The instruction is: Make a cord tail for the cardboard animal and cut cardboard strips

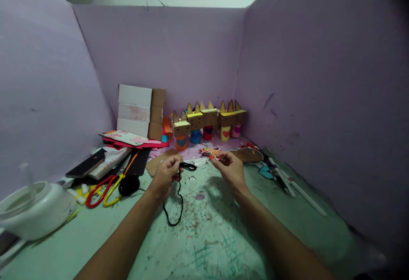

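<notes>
My left hand (168,175) is closed around a looped bundle of black yarn (188,167), its loops sticking out to the right of the fingers. A strand hangs from it and curves over the table. To the left of this hand lies a ball of black yarn (129,185). My right hand (230,169) is raised with thumb and fingers pinched together; what they hold, if anything, I cannot make out. Just beyond its fingertips is a small piece with bright multicoloured dots (210,151).
Red- and yellow-handled scissors (110,190) and a white pot (41,212) are at left. Folded cardboard (134,111) leans at the back beside several box-headed paper figures (181,130). Pens (287,182) lie along the right. Purple walls (159,45) enclose the green table (204,233).
</notes>
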Motion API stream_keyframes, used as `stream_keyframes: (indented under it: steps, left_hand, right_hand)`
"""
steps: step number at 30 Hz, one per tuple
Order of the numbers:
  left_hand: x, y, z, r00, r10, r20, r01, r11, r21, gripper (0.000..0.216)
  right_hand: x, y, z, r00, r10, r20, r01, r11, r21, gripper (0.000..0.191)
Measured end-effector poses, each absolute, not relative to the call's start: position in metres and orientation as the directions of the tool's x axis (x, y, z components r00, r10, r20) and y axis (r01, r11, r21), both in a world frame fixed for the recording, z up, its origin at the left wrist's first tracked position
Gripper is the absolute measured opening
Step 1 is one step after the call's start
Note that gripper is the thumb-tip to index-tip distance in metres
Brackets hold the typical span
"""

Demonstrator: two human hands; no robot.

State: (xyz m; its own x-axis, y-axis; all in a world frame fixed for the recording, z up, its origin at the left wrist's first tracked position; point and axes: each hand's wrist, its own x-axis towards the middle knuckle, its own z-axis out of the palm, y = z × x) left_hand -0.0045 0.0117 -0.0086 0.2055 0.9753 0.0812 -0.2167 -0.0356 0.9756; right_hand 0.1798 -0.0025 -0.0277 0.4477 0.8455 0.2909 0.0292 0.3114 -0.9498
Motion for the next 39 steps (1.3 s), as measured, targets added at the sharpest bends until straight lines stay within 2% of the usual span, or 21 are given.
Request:
stream_keyframes:
  steps: [6,13,21,31,36,39]
  left_hand:
    - [-0.001,0.01,-0.009,0.193,0.98,0.051,-0.211,-0.009,0.977,0.031]
    - [-0.001,0.01,-0.011,0.175,0.984,0.042,-0.199,-0.007,0.98,0.029]
    - [-0.001,0.012,-0.013,0.162,0.985,0.054,-0.186,-0.023,0.982,0.028]
    - [0.0,0.012,-0.016,0.215,0.974,0.072,-0.176,-0.034,0.984,0.026]
    - [-0.001,0.009,-0.017,0.318,0.943,0.099,-0.186,-0.041,0.982,0.028]
    - [0.005,-0.006,-0.011,0.546,0.821,0.165,-0.183,-0.075,0.98,0.028]
  right_hand:
    - [0.177,-0.007,-0.026,0.513,0.812,0.278,0.017,0.315,-0.949,0.018]
    - [0.177,-0.007,-0.029,0.476,0.837,0.27,0.005,0.304,-0.953,0.015]
    - [0.177,-0.009,-0.026,0.424,0.855,0.3,0.033,0.317,-0.948,0.028]
    - [0.18,-0.004,-0.028,0.388,0.901,0.197,-0.114,0.259,-0.959,0.026]
    - [0.18,0.0,-0.03,0.425,0.882,0.206,-0.1,0.271,-0.957,0.024]
    - [0.179,0.001,-0.033,0.449,0.87,0.204,-0.09,0.272,-0.958,0.028]
